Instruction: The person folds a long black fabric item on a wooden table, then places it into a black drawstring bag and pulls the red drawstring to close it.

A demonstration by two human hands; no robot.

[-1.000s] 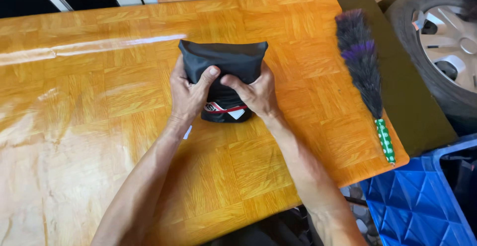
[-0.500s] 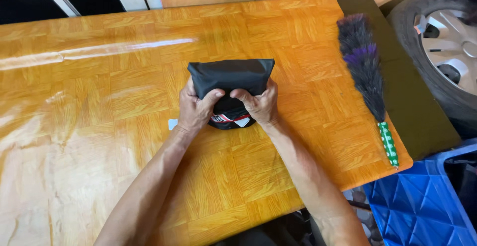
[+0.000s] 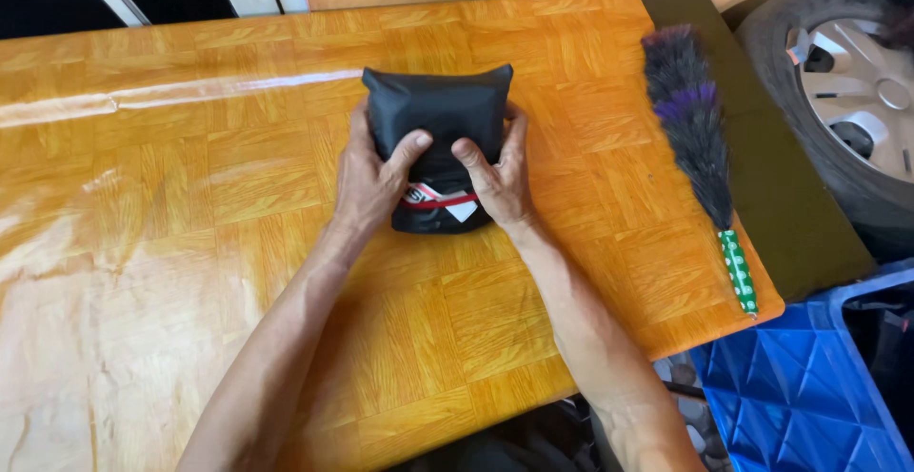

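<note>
1. The black folded bundle (image 3: 436,139) is clamped between both hands — the left hand (image 3: 373,181) is wrapped round its left edge with the thumb pressed over the top, and the right hand (image 3: 498,177) is closed on the right edge in the same way, thumb on the top face.

2. The bundle is seen lying flat on the orange wooden table (image 3: 190,243), near the middle of the far half, with a red-and-white label (image 3: 443,203) showing at its near end between the two hands.

3. A slip is judged likely if the thumbs are eased unevenly — the fabric looks smooth and springy, so the folds could be expected to spring open at the near end, where the label layer is only lightly pinned.

4. The tabletop is glossy, so the whole bundle could be pushed away across it rather than pressed flat, if force is applied forward instead of downward.

5. Further out, a feather duster (image 3: 693,129) with a green dotted handle (image 3: 738,270) is laid along the right side of the table, well apart from the hands; it could only be knocked by a wide sweep of the right arm.

6. Beyond the table edge a blue crate (image 3: 800,386) and a car wheel (image 3: 847,100) are seen — anything sliding off the right side would be dropped towards them.
</note>
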